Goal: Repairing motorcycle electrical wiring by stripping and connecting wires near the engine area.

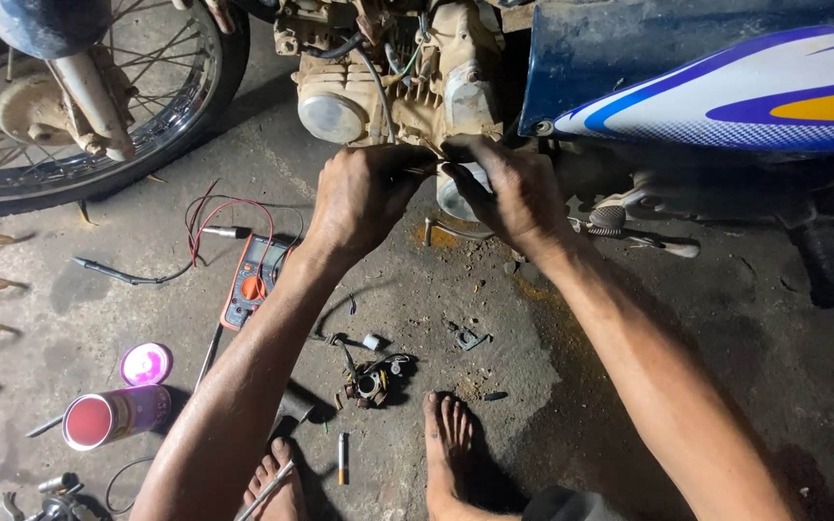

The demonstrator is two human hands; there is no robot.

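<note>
1. Bare feet [451,439] rest on the stained concrete floor [629,338] at the bottom of the view, with a small pen-like tool [343,458] lying between them.
2. Just beyond the feet lies a small wired coil assembly [371,378], with loose bits scattered near it.
3. Both hands meet in front of the motorcycle engine [407,77]. The left hand [364,198] is closed around something thin, and the right hand [509,193] pinches toward it, fingers curled; what sits between them looks like a slim wire or metal piece [424,169], too small to tell for sure.
4. That piece stays up at the engine's lower side, above the floor and touching both hands.
5. Judging by its look, it is light, thin and probably springy, and oily fingers may slip on it; a firm pinch close to its end seems the best hold.
6. Off to the left lie an orange multimeter [253,280] with red and black leads [209,227], a red spray can [113,417] and its pink cap [146,364].
</note>
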